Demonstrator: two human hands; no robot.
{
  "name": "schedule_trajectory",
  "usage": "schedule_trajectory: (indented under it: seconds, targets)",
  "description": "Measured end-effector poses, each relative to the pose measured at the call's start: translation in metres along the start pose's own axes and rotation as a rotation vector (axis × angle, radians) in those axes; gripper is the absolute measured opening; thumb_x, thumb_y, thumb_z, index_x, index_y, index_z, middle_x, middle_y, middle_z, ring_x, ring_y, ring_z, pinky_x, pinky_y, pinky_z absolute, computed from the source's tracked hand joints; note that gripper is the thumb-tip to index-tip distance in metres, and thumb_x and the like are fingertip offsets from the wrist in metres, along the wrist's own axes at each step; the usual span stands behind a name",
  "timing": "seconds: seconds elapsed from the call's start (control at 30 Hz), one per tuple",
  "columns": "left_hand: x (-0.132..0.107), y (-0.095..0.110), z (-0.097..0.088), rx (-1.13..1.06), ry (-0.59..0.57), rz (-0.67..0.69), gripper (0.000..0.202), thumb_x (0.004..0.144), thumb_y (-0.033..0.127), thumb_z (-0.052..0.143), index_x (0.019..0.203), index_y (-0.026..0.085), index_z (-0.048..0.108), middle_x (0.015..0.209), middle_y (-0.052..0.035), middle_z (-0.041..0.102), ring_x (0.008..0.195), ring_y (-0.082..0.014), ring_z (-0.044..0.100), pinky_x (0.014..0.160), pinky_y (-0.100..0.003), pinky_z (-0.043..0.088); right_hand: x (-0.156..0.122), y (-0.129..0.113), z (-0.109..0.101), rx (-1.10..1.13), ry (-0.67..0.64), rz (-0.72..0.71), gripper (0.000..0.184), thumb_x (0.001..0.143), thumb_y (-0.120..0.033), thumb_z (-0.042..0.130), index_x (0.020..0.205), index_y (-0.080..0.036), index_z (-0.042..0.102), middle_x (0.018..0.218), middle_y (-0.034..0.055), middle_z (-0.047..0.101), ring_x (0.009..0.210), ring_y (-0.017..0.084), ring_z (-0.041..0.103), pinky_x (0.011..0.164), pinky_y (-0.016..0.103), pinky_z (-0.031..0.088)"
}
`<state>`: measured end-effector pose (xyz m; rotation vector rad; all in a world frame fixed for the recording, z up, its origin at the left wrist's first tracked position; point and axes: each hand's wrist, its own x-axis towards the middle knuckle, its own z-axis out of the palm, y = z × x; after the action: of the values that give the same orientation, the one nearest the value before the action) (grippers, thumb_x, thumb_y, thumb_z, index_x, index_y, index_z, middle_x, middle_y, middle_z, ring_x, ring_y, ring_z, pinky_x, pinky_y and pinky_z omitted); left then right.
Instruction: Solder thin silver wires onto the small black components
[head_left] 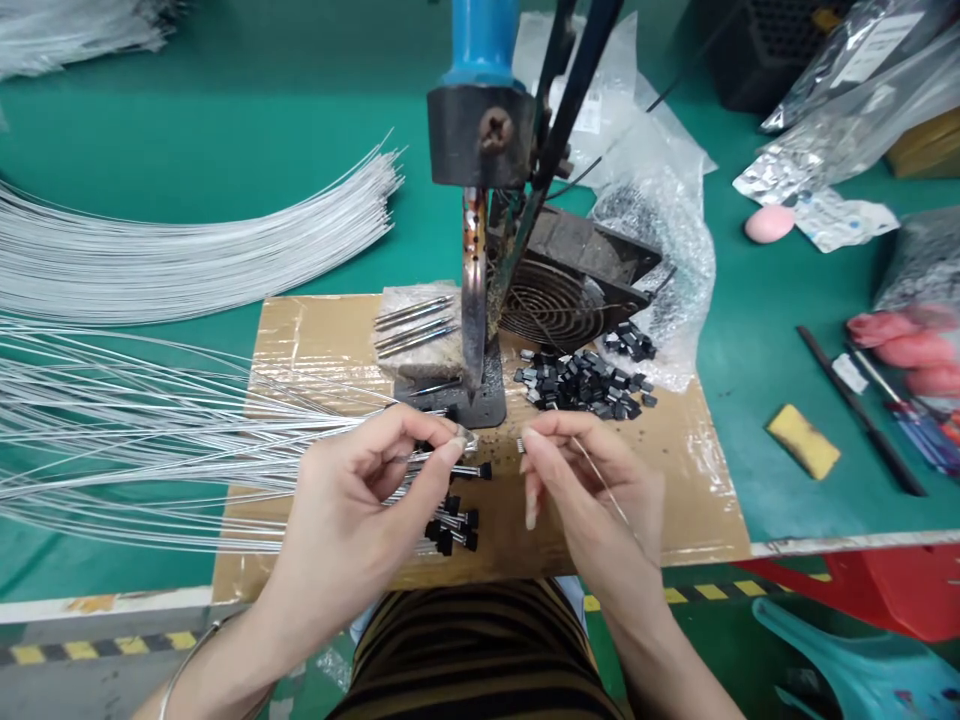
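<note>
My left hand (379,490) pinches the stripped end of a thin wire (471,440) between thumb and forefinger. Facing it across a small gap, my right hand (592,485) is closed on a small metal-pinned connector (520,446). A thin strand, perhaps solder wire (600,478), also runs through the fingers of that hand. Just above both hands, the bent tip of a soldering iron (472,330) points down. Wires ending in black connectors (454,525) lie below my left hand. A pile of loose black connectors (589,385) sits beyond my right hand.
Cardboard (675,480) covers the green bench (247,130) under my hands. Behind the iron stand a fan (562,300) and bubble wrap (675,280). Metal tips rest on a pale block (420,350). A wire bundle (225,265) lies left, a yellow sponge (802,440) right.
</note>
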<state>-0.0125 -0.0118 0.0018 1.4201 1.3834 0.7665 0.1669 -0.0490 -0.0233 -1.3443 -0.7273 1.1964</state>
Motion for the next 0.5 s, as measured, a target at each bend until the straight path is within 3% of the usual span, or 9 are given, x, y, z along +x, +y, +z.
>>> schedule_trajectory:
  seconds: [0.27,0.5]
  targets:
    - [0.003,0.006,-0.003,-0.183,-0.143,-0.033,0.013,0.094,0.014,0.072,0.084,0.022,0.077,0.090,-0.0013,0.082,0.076,-0.0117,0.076,0.069,-0.016,0.060,-0.001,-0.001,0.018,0.096,-0.104,0.115,0.012,0.092,-0.031,0.080,0.088,-0.021,0.075,0.064,-0.0056,0.067,0.041,0.005,0.056,0.038,0.014,0.048]
    - [0.004,0.008,-0.002,-0.201,-0.138,-0.031,0.017,0.093,0.010,0.072,0.084,0.024,0.077,0.088,0.0012,0.082,0.074,-0.0091,0.076,0.069,-0.013,0.059,-0.002,-0.001,0.020,0.078,-0.088,0.122,0.017,0.093,-0.034,0.080,0.086,-0.021,0.072,0.059,-0.0072,0.061,0.037,0.004,0.047,0.034,0.014,0.039]
